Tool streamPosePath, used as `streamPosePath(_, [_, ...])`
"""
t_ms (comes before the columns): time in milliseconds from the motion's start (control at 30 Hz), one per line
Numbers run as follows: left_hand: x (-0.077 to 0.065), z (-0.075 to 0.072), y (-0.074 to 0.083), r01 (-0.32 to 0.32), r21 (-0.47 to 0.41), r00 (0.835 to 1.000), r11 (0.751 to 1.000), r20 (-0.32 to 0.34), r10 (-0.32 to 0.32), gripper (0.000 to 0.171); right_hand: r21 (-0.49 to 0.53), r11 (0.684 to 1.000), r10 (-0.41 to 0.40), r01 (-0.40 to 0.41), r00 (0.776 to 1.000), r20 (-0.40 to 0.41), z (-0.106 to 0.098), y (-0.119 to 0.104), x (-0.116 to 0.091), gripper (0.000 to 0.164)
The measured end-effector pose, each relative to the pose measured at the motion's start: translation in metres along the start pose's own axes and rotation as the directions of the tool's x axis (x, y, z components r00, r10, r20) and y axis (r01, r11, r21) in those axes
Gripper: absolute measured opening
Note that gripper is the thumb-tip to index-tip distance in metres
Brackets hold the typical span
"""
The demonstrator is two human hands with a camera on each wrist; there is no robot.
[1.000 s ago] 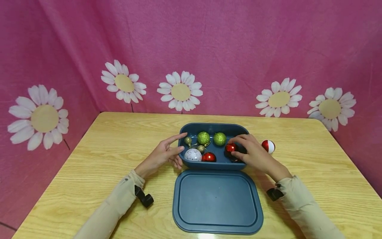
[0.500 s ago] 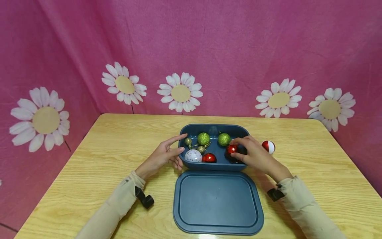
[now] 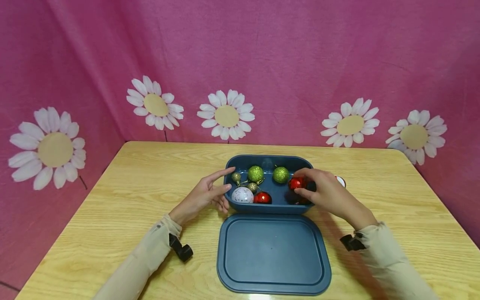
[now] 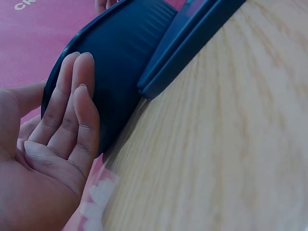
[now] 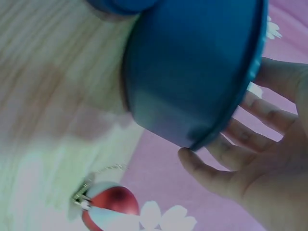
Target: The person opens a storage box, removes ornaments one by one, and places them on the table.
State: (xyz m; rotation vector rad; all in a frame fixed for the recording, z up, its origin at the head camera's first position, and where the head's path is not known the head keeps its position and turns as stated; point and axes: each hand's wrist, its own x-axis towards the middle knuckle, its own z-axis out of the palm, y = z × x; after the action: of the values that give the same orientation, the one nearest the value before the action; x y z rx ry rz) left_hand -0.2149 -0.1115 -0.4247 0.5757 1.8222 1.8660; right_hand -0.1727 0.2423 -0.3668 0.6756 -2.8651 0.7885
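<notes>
A dark blue rectangular container (image 3: 268,208) sits on the table with several baubles inside. My right hand (image 3: 331,193) reaches over its right end and holds a shiny red bauble (image 3: 297,183) between thumb and fingers. The bauble is hidden behind the wall in the right wrist view, where my fingers hang over the rim. My left hand (image 3: 204,192) touches the container's left end, its fingers fairly straight along the outer wall (image 4: 115,62). Inside lie two green glitter baubles (image 3: 256,174), two small gold ones, a white speckled one (image 3: 242,194) and another red one (image 3: 263,198).
A dark blue lid (image 3: 273,254) lies flat on the wooden table in front of the container. To the container's right is a red-and-white bauble (image 5: 113,204), mostly behind my right hand in the head view. A pink cloth with daisies (image 3: 225,114) hangs behind the table.
My right hand has shifted slightly right with the red bauble. The right-hand green bauble has rolled a little to the right. The left hand has stayed in place.
</notes>
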Motion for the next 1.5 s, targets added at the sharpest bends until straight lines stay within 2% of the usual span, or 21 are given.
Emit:
streamPosePath(433, [0.000,0.001,0.001,0.002,-0.005,1.000,1.000,0.005,-0.002,0.056,-0.046,0.998,-0.031,0.030,0.999,-0.012,-0.027,-0.007,-0.008,0.033])
streamPosePath(867, [0.000,0.002,0.001,0.003,0.000,1.000,1.000,0.000,-0.003,0.057,-0.094,0.995,-0.012,0.013,1.000,0.017,-0.050,-0.006,-0.016,0.029])
streamPosePath(1500, [-0.001,0.002,0.001,-0.001,0.000,1.000,1.000,0.009,0.001,0.057,-0.089,0.996,0.026,-0.020,0.998,0.061,-0.060,-0.002,-0.022,0.033])
